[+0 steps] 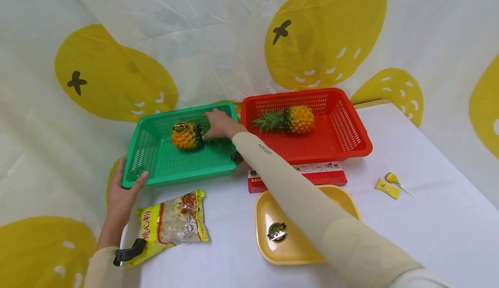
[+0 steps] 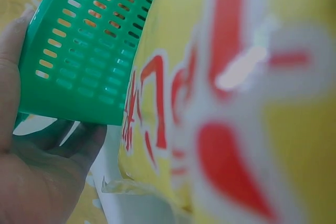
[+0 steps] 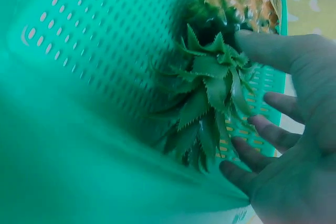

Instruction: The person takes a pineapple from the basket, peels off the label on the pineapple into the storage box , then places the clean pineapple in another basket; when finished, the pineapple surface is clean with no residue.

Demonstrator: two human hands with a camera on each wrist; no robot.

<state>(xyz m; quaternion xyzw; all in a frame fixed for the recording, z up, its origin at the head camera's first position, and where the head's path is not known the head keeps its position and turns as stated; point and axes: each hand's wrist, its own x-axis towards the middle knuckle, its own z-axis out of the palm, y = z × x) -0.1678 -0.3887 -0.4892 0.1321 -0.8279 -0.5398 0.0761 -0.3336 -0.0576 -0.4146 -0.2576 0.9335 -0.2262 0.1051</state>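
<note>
holding two pineapples (image 1: 186,135), two baskets (image 1: 156,166)

Two baskets stand side by side at the back of the bench (image 1: 390,158). The left basket (image 1: 156,166) holds a pineapple (image 1: 186,135); the right basket (image 1: 351,140) holds a second pineapple (image 1: 298,119). A flat box (image 1: 331,176) lies just before the right basket, a tray (image 1: 273,218) before that. A snack bag (image 1: 175,225) lies before the left basket, and small packets (image 1: 387,187) lie well right of the tray.
</note>
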